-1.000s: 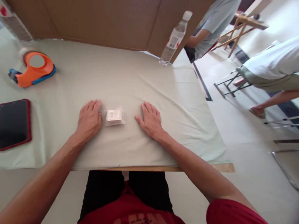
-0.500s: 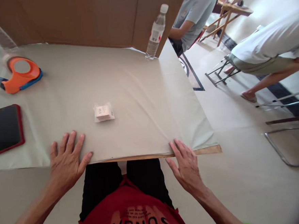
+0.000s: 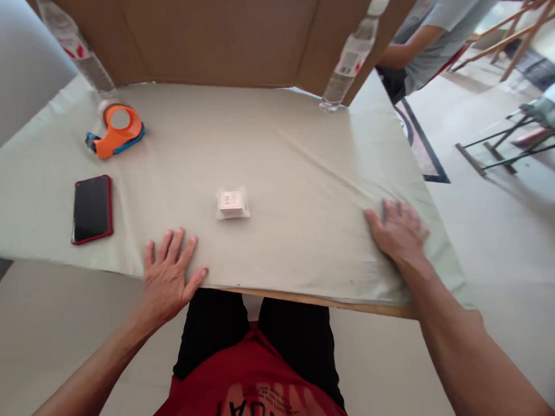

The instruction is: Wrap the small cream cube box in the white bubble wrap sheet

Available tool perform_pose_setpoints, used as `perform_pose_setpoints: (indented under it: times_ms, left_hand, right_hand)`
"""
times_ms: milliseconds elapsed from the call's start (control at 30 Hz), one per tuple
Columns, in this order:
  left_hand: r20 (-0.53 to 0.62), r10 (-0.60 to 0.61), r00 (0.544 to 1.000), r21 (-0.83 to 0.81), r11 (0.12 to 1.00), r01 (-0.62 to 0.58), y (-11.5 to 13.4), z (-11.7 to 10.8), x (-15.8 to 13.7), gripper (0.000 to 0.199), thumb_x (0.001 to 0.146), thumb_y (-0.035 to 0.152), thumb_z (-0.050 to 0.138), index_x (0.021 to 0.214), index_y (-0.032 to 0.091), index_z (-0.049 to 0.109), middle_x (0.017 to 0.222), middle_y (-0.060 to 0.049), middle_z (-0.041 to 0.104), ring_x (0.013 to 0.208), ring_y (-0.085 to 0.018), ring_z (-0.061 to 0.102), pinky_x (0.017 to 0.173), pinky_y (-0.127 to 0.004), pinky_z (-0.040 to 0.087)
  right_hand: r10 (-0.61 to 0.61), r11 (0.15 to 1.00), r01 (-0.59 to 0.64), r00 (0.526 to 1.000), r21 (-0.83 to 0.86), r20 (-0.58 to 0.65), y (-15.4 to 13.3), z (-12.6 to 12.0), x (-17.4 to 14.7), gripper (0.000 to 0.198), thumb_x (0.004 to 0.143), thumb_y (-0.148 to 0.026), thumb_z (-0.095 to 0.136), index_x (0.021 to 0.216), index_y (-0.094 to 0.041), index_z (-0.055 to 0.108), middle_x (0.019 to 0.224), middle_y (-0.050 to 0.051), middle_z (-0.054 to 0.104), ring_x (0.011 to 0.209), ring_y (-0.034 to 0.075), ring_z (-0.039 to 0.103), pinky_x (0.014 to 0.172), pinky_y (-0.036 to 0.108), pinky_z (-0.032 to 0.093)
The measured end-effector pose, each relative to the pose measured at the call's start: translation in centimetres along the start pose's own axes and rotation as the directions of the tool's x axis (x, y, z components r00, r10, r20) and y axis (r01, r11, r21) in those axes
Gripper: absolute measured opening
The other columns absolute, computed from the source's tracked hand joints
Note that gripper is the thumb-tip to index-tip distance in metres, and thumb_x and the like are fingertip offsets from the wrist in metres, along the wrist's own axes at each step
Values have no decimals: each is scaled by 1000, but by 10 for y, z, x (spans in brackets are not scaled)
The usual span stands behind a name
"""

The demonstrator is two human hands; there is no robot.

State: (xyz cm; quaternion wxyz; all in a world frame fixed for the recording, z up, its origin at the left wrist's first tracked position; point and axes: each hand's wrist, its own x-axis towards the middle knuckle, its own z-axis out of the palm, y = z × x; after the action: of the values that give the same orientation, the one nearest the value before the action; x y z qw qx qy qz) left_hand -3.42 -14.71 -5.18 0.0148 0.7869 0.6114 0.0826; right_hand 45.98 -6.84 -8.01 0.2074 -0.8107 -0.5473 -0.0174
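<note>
**Both hands flat on the cloth, small packet between them**

The left hand [image 3: 171,280] lay open, fingers spread, palm down on the pale cloth [image 3: 273,145] at the near edge of the bench [image 3: 360,303]. The right hand [image 3: 398,234] rested open too, palm down near the cloth's right corner, gripping nothing; its fingertips were blurred, so whether they pressed or merely touched the cloth could not be told. The cloth creased around that hand.

The small wrapped packet [image 3: 232,203] sat on the cloth beyond the left hand, apart from both hands and nearer the left one. Farther left lay a red-cased phone [image 3: 92,209], screen up, and behind it an orange tape dispenser [image 3: 116,130]. A clear water bottle [image 3: 353,55] stood at the far right of the bench, against a brown cardboard screen [image 3: 218,35]; a second bottle [image 3: 76,48] stood at the far left. Past the bench to the right, a seated person in a grey shirt [image 3: 439,16] was partly in view.
</note>
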Motion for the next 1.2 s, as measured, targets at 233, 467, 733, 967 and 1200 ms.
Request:
perform_pose_setpoints:
  times_ms: [233, 467, 733, 967, 1200]
  left_hand:
    - [45, -3, 999, -134, 991, 9, -6, -10, 2, 59, 97, 51, 44, 144, 17, 55, 159, -18, 41, 149, -39, 33, 122, -61, 15]
    - [191, -112, 975, -638, 741, 210, -11, -58, 93, 46, 92, 50, 51, 122, 21, 70, 126, -9, 70, 117, -31, 62, 100, -45, 49]
    - [253, -57, 966, -906, 335, 258, 6, -23, 176, 51, 66, 32, 63, 112, 12, 70, 115, -11, 72, 104, -25, 65, 98, -42, 49]
    - [309, 140, 941, -904, 350, 245, -1, -15, 169, 55, 68, 27, 62, 121, 13, 66, 100, -6, 71, 87, -19, 63, 76, -30, 48]
    - [299, 153, 942, -877, 433, 208, 0, -17, 171, 48, 70, 25, 57, 115, 14, 69, 77, 1, 62, 68, -14, 52, 63, -27, 41]
  right_hand:
    - [-428, 881, 469, 841, 53, -331, 87, -79, -73, 55, 89, -44, 63, 127, -78, 43, 142, -9, 56, 149, 42, 30, 92, 77, 35]
    - [-414, 890, 422, 907, 175, -79, -54, -73, -35, 43, 97, -46, 52, 139, -39, 57, 146, 10, 56, 140, 42, 46, 112, 69, 38]
    - [-842, 440, 677, 539, 590, 10, -246, 13, -4, 25, 89, -32, 64, 112, -24, 70, 121, 9, 70, 115, 25, 64, 101, 45, 50]
    - [-921, 378, 785, 372, 491, 114, -255, 7, 13, 14, 91, -30, 65, 99, -25, 75, 108, 5, 73, 94, 22, 63, 86, 39, 42]
    - [-951, 293, 896, 309, 335, 6, -274, 17, 7, 25, 97, -19, 49, 81, -22, 68, 93, 4, 73, 85, 21, 57, 86, 41, 36]
